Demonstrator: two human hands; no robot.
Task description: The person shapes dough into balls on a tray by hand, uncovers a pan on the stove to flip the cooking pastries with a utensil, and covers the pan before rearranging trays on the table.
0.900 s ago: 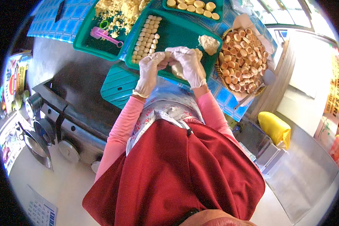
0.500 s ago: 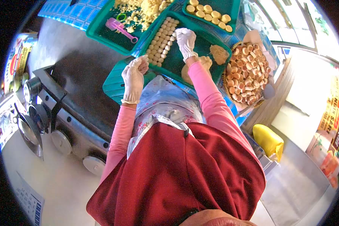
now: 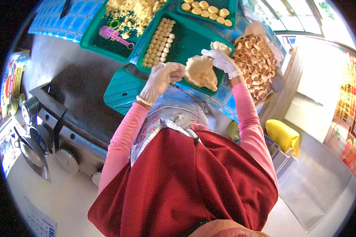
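Both my hands wear thin whitish gloves. A large lump of pale dough (image 3: 201, 73) lies at the near right corner of a green tray (image 3: 190, 33). My left hand (image 3: 162, 79) is at the dough's left side, fingers bent together and tips close against its edge; what they hold, if anything, is hidden. My right hand (image 3: 222, 62) is on the dough's upper right edge, fingers pressed together over it. A smaller dough piece (image 3: 220, 47) lies just beyond that hand. Rows of small pale dough balls (image 3: 159, 43) line the tray's left side.
A left green tray (image 3: 89, 43) holds yellow crumbly filling (image 3: 136, 14) and a pink scoop (image 3: 114, 35). Flat yellow rounds (image 3: 205, 5) fill part of a back tray. At right stands a basket of browned pastries (image 3: 257, 65). A dark griddle (image 3: 83, 91) is at left.
My right hand has moved from the rows of balls rightward and nearer, onto the dough lump. The left hand has shifted right, beside the dough. The view has moved slightly.
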